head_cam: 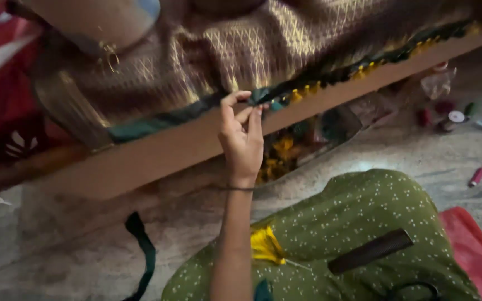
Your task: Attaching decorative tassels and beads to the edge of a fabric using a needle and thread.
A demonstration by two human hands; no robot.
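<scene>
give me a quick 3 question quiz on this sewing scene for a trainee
1. True or false: the visible hand pinches the dark green edge of the brown and gold patterned fabric at the wooden board.
2. What lies on the green dotted garment beside the forearm? A) yellow tassel bundle B) scissors C) a cup
3. Fill in: the small thread spools stand on the ______, at upper right.

Key: 1 true. 2 A, the yellow tassel bundle. 3 floor.
</scene>
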